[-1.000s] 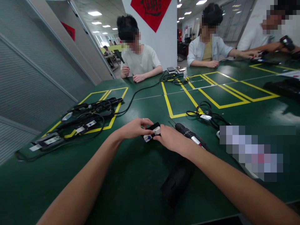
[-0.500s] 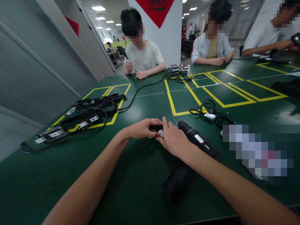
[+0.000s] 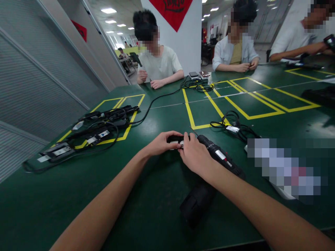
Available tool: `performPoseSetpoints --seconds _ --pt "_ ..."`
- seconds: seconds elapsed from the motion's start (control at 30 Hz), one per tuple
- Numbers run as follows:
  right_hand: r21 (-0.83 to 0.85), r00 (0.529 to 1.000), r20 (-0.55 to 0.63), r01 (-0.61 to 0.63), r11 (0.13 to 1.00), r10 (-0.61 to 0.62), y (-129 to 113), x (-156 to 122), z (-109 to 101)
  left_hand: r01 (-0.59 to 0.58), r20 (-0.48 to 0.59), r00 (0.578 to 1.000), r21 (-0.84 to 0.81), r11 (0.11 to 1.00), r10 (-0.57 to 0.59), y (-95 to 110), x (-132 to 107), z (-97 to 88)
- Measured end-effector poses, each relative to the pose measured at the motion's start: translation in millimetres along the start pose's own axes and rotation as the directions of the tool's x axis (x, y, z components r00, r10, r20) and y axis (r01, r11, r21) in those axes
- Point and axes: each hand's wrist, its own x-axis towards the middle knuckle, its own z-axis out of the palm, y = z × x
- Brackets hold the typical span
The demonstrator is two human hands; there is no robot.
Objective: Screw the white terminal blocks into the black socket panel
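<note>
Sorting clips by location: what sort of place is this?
Likely an office work area: ceiling lights in the background, yellow outlines on a green table, and a power drill lying there.

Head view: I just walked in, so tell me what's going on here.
A person's left hand and right hand together hold a small black-and-white object, mostly hidden by the fingers. A black power drill lies on the green table, with the right forearm crossing over it. Off to the left, cables and adapters lie in and around a yellow-taped area. Across the table, another person holds up a dark object.
</note>
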Motion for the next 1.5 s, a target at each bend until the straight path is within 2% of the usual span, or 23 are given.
performPoseSetpoints --seconds 0.27,0.83,1.17,1.33,1.5 --pt "-0.014 1.000 0.008 -0.027 1.000 0.027 0.4 0.6 0.4 0.008 0.033 0.999 -0.071 0.997 -0.005 2.8 -2.7 0.3" --pt "-0.025 1.000 0.031 -0.003 1.000 0.004 3.9 -1.1 0.6 0.021 0.050 0.999 -0.101 0.995 -0.016 4.7 -4.3 0.9" --pt "-0.011 1.000 0.026 0.011 1.000 -0.011 4.1 -1.6 -0.8 0.014 0.018 1.000 -0.012 1.000 -0.014 13.1 -6.8 2.2" --pt "-0.006 1.000 0.028 0.006 1.000 -0.005 3.7 -0.9 -0.3 0.006 0.018 1.000 -0.031 0.999 -0.006 11.0 -6.5 1.7" --pt "0.004 1.000 0.021 0.006 1.000 -0.006 1.3 0.2 0.6 -0.023 0.012 1.000 0.027 0.999 0.022 7.6 -5.9 0.6"
